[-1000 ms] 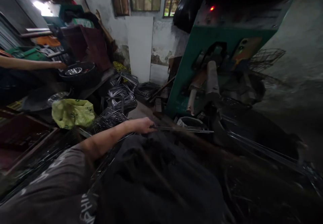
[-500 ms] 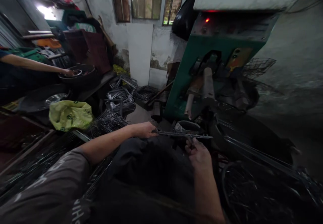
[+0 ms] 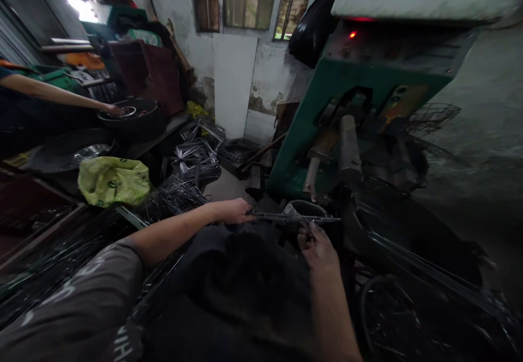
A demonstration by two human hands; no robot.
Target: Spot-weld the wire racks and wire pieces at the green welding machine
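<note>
At centre right the machine (image 3: 327, 106) is green with a red light (image 3: 352, 35). A yellow-green bag (image 3: 113, 179) with dark green print lies at left; the sleeve (image 3: 73, 302) at lower left is grey with white lettering.

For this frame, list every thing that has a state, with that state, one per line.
Left hand: closed on one end of the wire piece.
Right hand: gripping the wire piece from below, near its other end.
Wire piece: held level between both hands.
Green machine: red lamp lit.
Yellow bag: crumpled, lying on the bench.
Co-worker's hand: reaching into a black tub.
</note>
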